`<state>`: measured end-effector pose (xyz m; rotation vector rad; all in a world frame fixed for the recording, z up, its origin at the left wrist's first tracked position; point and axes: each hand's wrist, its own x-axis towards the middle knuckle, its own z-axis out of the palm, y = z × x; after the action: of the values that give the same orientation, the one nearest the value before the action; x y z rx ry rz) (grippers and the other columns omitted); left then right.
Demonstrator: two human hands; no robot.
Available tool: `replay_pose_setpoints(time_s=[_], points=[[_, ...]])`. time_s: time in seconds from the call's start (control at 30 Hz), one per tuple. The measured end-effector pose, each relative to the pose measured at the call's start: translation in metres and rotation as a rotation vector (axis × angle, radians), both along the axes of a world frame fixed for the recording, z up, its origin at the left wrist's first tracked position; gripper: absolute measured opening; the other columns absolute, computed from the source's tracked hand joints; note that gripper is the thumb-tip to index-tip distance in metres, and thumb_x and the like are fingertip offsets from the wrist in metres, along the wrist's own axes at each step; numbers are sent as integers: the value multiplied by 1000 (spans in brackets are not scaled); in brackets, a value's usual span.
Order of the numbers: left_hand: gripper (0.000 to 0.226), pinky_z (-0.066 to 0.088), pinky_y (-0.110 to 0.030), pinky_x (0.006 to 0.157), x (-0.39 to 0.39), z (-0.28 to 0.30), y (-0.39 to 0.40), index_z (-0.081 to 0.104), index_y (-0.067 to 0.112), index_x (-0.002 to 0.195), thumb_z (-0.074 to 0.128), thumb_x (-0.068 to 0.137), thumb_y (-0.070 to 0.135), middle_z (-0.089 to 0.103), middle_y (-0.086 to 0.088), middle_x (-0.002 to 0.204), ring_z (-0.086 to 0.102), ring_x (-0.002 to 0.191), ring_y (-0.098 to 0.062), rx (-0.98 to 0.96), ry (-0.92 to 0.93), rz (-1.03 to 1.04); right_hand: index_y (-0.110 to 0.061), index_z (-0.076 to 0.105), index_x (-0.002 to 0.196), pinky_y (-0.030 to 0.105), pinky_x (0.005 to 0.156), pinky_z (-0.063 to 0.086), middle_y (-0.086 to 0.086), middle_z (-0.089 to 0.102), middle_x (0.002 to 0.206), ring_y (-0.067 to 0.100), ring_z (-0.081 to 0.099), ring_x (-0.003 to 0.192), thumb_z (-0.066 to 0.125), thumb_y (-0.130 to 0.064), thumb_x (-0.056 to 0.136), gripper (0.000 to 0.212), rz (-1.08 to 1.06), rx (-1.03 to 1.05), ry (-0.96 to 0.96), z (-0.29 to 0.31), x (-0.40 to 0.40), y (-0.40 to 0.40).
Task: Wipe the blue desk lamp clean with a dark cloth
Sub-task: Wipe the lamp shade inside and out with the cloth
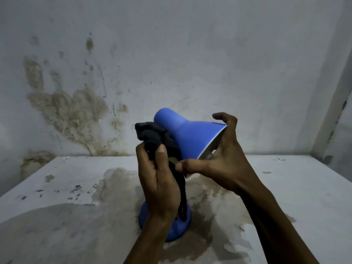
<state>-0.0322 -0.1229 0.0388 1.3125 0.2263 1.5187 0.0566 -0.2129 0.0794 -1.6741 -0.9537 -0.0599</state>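
The blue desk lamp [192,138] stands near the middle of a worn white table [295,187], its round base [181,231] planted on a brownish stain [207,197] where the paint has peeled. The shade is tilted, its narrow end pointing toward ten o'clock and its wide white-rimmed mouth opening toward four o'clock.

A dark cloth [152,136] is bunched against the narrow end of the shade, at nine o'clock from it, with a tail hanging down along the lamp's stem to just above the base. The left hand [160,180] grips that cloth, fingers and thumb curled round the bundle, and covers most of the stem from here.

The right hand [221,155] clasps the shade's wide mouth: fingers hooked over the rim at twelve o'clock, thumb stretched beneath it toward nine o'clock, nearly meeting the left thumb.

Behind the table, the pale wall [190,44] carries a big blotchy damp patch [66,109] at ten o'clock from the lamp, speckled with dark spots.
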Motion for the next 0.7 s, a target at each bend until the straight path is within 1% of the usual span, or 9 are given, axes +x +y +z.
replay_pose_setpoints(time_s=[0.13, 0.2, 0.27, 0.37, 0.43, 0.5, 0.57, 0.63, 0.7], points=[[18, 52, -19, 70, 2, 2, -17, 58, 8, 115, 44, 105, 14, 70, 9, 91, 67, 83, -6, -97, -39, -81, -49, 21, 126, 37, 87, 54, 0, 46, 131, 19, 55, 115, 86, -56, 30, 117, -12, 31, 44, -2, 3, -1], [22, 54, -19, 73, 1, -5, -27, 59, 9, 116, 42, 103, 9, 73, 2, 99, 69, 91, -10, -185, -55, -102, -48, 22, 127, 39, 88, 54, -1, 45, 132, 20, 54, 116, 88, -57, 30, 118, 7, 37, 54, -2, 4, -3], [25, 57, -26, 81, 4, -16, -27, 60, 6, 120, 42, 103, 11, 72, -9, 109, 70, 100, -19, -291, -47, -135, -47, 23, 129, 41, 89, 55, -3, 44, 133, 19, 54, 117, 89, -59, 31, 118, 23, 40, 61, -2, 4, -4], [31, 56, -43, 94, 8, -21, -25, 63, 11, 127, 44, 104, 19, 73, -11, 115, 70, 107, -26, -522, 37, -270, -48, 23, 130, 40, 89, 56, -4, 45, 133, 17, 55, 117, 88, -62, 34, 118, 32, 42, 64, -3, 2, -5], [34, 53, -53, 97, 11, -17, -17, 65, 11, 125, 46, 102, 27, 73, -15, 116, 71, 106, -32, -691, 65, -463, -48, 22, 130, 39, 88, 56, -4, 45, 134, 17, 55, 117, 87, -64, 33, 118, 33, 35, 59, -4, -1, -6], [38, 50, -57, 99, 15, -8, -2, 67, 10, 123, 49, 99, 33, 72, -18, 115, 70, 105, -36, -821, 58, -679, -49, 22, 130, 37, 87, 56, -5, 45, 134, 17, 55, 117, 86, -63, 33, 117, 29, 30, 64, -5, -2, -7], [42, 49, -54, 100, 20, -2, 11, 67, 10, 126, 52, 96, 36, 73, -16, 114, 70, 102, -35, -860, 43, -803, -48, 22, 130, 33, 85, 55, -5, 45, 134, 16, 55, 117, 86, -63, 33, 117, 29, 31, 68, -5, -1, -9], [41, 47, -56, 102, 24, -3, 9, 68, 12, 125, 53, 96, 36, 73, -16, 114, 69, 104, -35, -841, 21, -817, -47, 22, 129, 32, 84, 54, -4, 45, 134, 17, 55, 117, 86, -64, 33, 116, 31, 41, 76, -6, -1, -10], [36, 46, -60, 103, 21, -9, -2, 69, 14, 122, 49, 99, 33, 73, -17, 115, 68, 108, -36, -790, -12, -770, -48, 23, 129, 35, 87, 55, -5, 46, 134, 17, 55, 118, 86, -64, 34, 116, 34, 50, 75, -7, -2, -10]])
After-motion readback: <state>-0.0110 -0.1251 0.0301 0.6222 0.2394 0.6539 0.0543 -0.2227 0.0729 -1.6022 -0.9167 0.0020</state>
